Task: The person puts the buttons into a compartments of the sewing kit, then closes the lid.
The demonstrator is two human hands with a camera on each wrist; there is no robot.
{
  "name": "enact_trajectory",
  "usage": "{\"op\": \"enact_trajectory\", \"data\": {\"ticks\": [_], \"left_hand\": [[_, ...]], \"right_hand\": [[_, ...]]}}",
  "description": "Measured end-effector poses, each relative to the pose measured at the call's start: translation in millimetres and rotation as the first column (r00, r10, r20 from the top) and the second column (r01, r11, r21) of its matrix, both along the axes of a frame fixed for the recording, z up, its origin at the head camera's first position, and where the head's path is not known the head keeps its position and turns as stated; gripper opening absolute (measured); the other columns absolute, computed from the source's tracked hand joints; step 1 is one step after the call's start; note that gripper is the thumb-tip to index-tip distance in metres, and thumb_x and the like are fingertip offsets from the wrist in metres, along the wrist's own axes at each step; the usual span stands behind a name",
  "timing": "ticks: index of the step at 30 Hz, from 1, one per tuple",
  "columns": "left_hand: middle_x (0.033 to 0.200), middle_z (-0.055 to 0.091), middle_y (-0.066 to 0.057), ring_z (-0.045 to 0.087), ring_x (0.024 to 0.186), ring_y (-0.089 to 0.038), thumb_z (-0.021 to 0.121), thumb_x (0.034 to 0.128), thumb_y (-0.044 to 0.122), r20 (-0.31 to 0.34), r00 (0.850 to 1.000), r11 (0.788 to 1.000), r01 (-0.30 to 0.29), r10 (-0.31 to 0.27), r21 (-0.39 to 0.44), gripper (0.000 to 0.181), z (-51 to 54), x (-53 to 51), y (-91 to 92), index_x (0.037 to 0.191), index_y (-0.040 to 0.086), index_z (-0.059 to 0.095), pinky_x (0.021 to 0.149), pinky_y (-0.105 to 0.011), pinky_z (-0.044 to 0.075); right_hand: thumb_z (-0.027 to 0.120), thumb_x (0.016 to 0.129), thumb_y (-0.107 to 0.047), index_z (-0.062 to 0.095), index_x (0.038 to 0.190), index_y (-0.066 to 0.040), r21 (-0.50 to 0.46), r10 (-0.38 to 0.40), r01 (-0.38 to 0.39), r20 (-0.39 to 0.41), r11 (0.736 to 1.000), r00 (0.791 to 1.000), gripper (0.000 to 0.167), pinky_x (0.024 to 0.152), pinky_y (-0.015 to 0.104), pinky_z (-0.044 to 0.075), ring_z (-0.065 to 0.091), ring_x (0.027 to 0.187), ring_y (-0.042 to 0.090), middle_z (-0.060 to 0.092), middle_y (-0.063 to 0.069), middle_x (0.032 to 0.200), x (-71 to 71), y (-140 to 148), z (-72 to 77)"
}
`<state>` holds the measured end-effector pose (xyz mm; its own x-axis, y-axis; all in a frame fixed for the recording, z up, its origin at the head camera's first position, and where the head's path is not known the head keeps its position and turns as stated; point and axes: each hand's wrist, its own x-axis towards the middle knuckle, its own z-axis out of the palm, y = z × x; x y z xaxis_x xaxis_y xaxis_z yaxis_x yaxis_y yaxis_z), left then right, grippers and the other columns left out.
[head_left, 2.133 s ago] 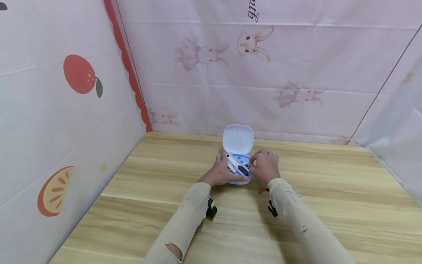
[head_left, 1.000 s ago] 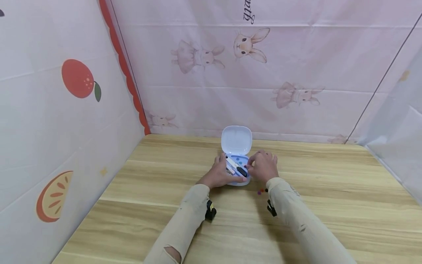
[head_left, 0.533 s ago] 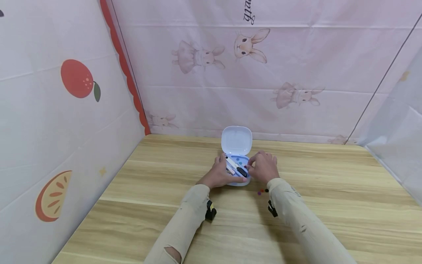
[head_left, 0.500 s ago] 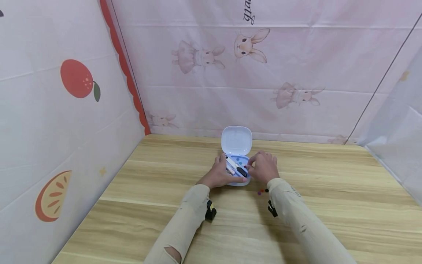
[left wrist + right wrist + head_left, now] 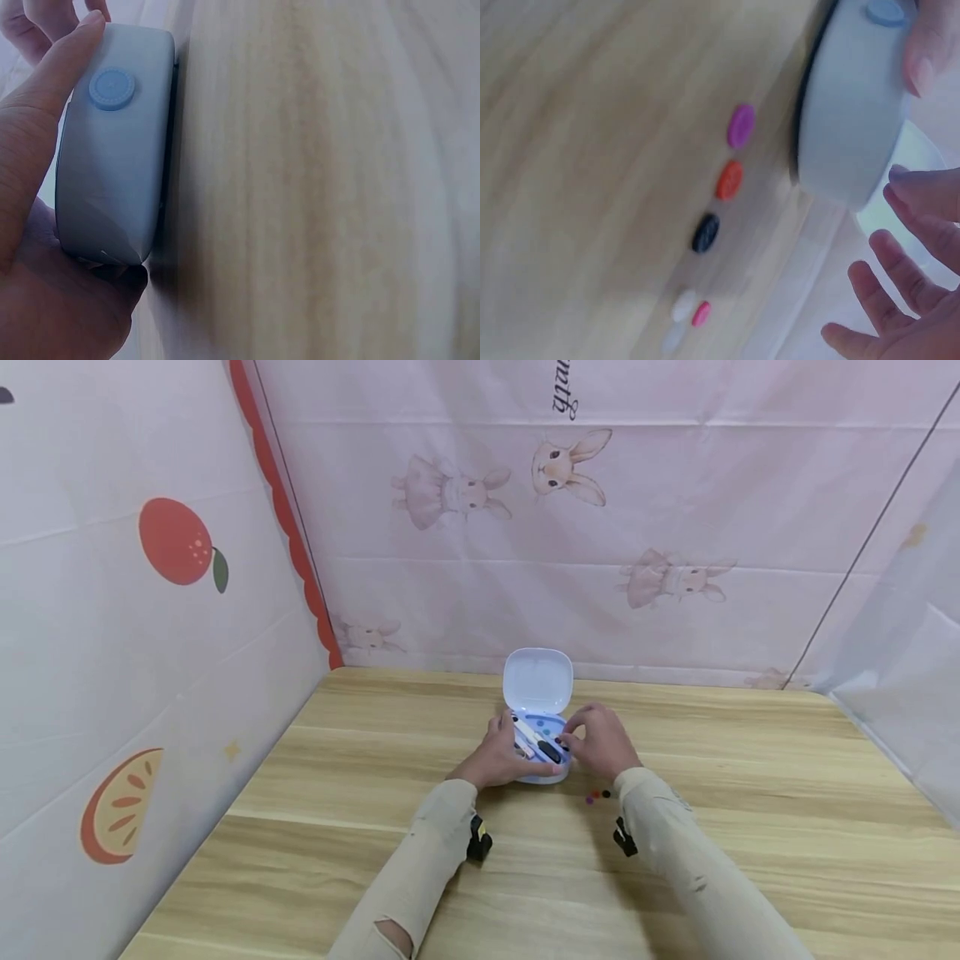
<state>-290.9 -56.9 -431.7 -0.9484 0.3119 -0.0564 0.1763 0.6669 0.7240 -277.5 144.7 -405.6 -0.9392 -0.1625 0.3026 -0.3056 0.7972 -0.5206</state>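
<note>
A light blue sewing kit box (image 5: 555,725) stands on the table with its white lid (image 5: 537,681) raised. My left hand (image 5: 498,758) grips it from the left, thumb along the front wall, which bears a round blue catch (image 5: 112,88). Inside lie a long white tool with a black end (image 5: 550,750) and several small buttons (image 5: 546,732). At the right rim, the thumb and forefinger of my right hand (image 5: 600,739) come close together beside a dark button (image 5: 558,741). Whether they pinch anything is too small to tell. Its other fingers spread apart in the right wrist view.
On the wooden table (image 5: 375,835), right of the box's front, lie a purple button (image 5: 741,126), an orange button (image 5: 729,180), a black button (image 5: 705,232), a pink button (image 5: 700,313) and whitish ones (image 5: 683,305). Printed cloth walls (image 5: 450,602) rise behind and at the sides.
My right wrist and forearm have shifted slightly right, while the fingertips stay at the box's right rim. My left hand keeps its grip, and the box stays put.
</note>
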Motion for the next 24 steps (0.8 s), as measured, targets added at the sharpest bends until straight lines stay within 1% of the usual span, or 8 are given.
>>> {"op": "enact_trajectory", "data": {"ticks": [2, 5, 10, 13, 16, 19, 21, 24], "left_hand": [[0.165, 0.009, -0.013, 0.037, 0.136, -0.034, 0.083, 0.0699, 0.067, -0.003, 1.000, 1.000, 0.000, 0.000, 0.007, 0.138, 0.1, 0.1, -0.3, 0.164, 0.014, -0.003, 0.111, -0.055, 0.035], [0.164, 0.012, -0.013, 0.038, 0.134, -0.033, 0.084, 0.0697, 0.067, -0.002, 1.000, 1.000, 0.000, 0.000, 0.012, 0.138, 0.6, 0.1, -0.5, 0.164, 0.015, -0.003, 0.111, -0.054, 0.036], [0.164, 0.012, -0.013, 0.038, 0.134, -0.033, 0.084, 0.0705, 0.066, 0.006, 1.000, 1.000, -0.001, 0.001, 0.011, 0.137, 1.4, 1.2, 0.4, 0.164, 0.015, -0.002, 0.112, -0.055, 0.035], [0.164, 0.012, -0.013, 0.038, 0.134, -0.034, 0.084, 0.0712, 0.064, 0.004, 1.000, 1.000, -0.003, 0.003, 0.021, 0.136, 2.5, 2.5, 0.6, 0.164, 0.015, -0.002, 0.112, -0.056, 0.034], [0.163, 0.013, -0.013, 0.037, 0.134, -0.035, 0.084, 0.0713, 0.064, 0.003, 1.000, 1.000, -0.006, 0.006, 0.024, 0.136, 2.9, 2.7, 0.9, 0.164, 0.015, -0.002, 0.112, -0.056, 0.033], [0.164, 0.011, -0.012, 0.036, 0.135, -0.034, 0.084, 0.0712, 0.065, 0.010, 1.000, 1.000, -0.009, 0.009, 0.018, 0.137, 2.4, 1.9, 1.3, 0.164, 0.017, -0.004, 0.113, -0.056, 0.033], [0.165, 0.010, -0.011, 0.036, 0.136, -0.034, 0.084, 0.0712, 0.065, 0.011, 1.000, 1.000, -0.009, 0.009, 0.014, 0.137, 1.7, 1.2, 1.3, 0.164, 0.017, -0.005, 0.113, -0.056, 0.033], [0.166, 0.008, -0.011, 0.035, 0.137, -0.033, 0.084, 0.0712, 0.065, 0.011, 1.000, 1.000, -0.007, 0.007, 0.011, 0.137, 0.5, 0.6, 1.4, 0.164, 0.018, -0.006, 0.113, -0.055, 0.032]], "right_hand": [[0.075, 0.092, -0.012, 0.077, 0.091, -0.001, -0.019, 0.015, -0.015, 0.001, 1.000, 1.000, 0.011, 0.107, 0.059, 0.038, 0.054, 0.121, 0.042, 0.066, 0.021, 0.117, 0.1, 4, 0.7], [0.072, 0.094, -0.012, 0.077, 0.094, -0.001, -0.015, 0.029, -0.029, 0.001, 0.999, 1.000, 0.013, 0.108, 0.060, 0.036, 0.053, 0.124, 0.043, 0.067, 0.021, 0.117, 1.0, 12, 2.7], [0.071, 0.094, -0.010, 0.077, 0.093, 0.000, -0.006, 0.055, -0.055, 0.025, 0.998, 0.998, 0.012, 0.104, 0.059, 0.040, 0.057, 0.118, 0.042, 0.069, 0.018, 0.111, 4.1, 27, 4.3], [0.072, 0.093, -0.007, 0.077, 0.089, -0.002, 0.008, 0.100, -0.101, 0.042, 0.995, 0.994, 0.008, 0.102, 0.059, 0.041, 0.058, 0.114, 0.040, 0.071, 0.015, 0.104, 6.0, 34, 4.8], [0.074, 0.091, -0.006, 0.078, 0.087, -0.003, 0.024, 0.138, -0.141, 0.095, 0.990, 0.986, 0.007, 0.102, 0.059, 0.041, 0.057, 0.112, 0.038, 0.071, 0.012, 0.101, 8.5, 38, 5.4], [0.076, 0.090, -0.007, 0.077, 0.087, -0.002, 0.035, 0.156, -0.165, 0.168, 0.986, 0.973, 0.006, 0.103, 0.059, 0.041, 0.056, 0.114, 0.038, 0.069, 0.013, 0.107, 10.9, 40, 5.4], [0.077, 0.089, -0.007, 0.078, 0.087, -0.002, 0.057, 0.172, -0.186, 0.192, 0.981, 0.966, 0.006, 0.103, 0.059, 0.041, 0.056, 0.115, 0.039, 0.068, 0.015, 0.111, 11.2, 40, 4.4], [0.081, 0.085, -0.009, 0.078, 0.084, -0.007, 0.095, 0.180, -0.204, 0.213, 0.974, 0.960, 0.004, 0.104, 0.060, 0.040, 0.055, 0.117, 0.040, 0.066, 0.017, 0.116, 11.1, 39, 2.4]]}}
